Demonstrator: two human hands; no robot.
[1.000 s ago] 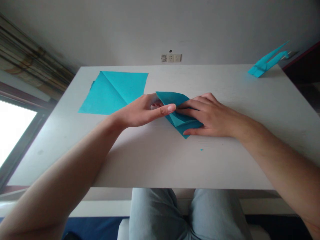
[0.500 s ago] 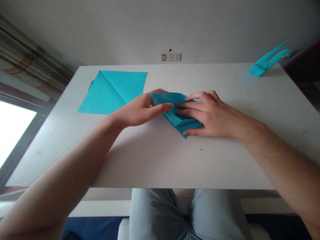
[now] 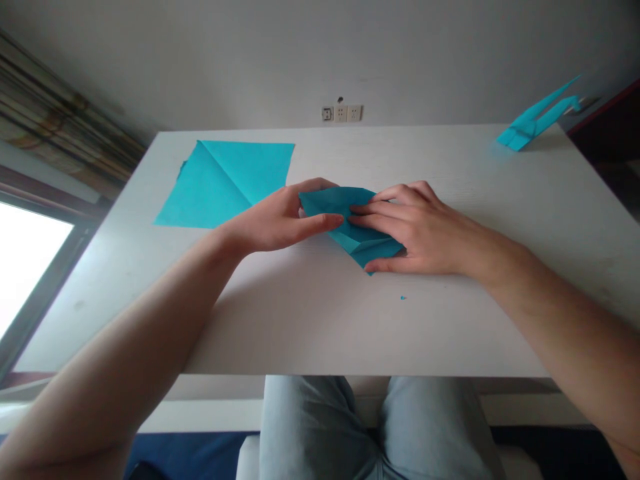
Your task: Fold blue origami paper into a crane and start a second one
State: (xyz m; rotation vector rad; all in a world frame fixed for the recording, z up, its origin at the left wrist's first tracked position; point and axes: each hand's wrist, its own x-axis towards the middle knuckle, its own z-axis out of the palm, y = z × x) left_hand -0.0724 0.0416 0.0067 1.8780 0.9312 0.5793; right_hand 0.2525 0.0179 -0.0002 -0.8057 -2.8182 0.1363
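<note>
A blue-green sheet of origami paper (image 3: 373,248), partly folded, lies at the middle of the table between both hands, with a raised flap along its far side. My left hand (image 3: 293,217) pinches its left corner, thumb on top and the other fingers behind, mostly hidden by the paper. My right hand (image 3: 417,223) is spread over the right part, its fingertips pressing on the inner surface and its thumb at the near corner. The paper's right end is hidden under that hand.
A flat, creased blue-green sheet (image 3: 235,180) lies at the back left of the white table (image 3: 300,320). A folded paper crane (image 3: 533,127) stands at the back right. A tiny paper scrap (image 3: 403,298) sits near my right thumb. Wall sockets (image 3: 341,113) are behind the table.
The raised flap and my left hand have shifted very slightly left. My right fingertips have slid a little left over the paper; otherwise the grip looks the same.
</note>
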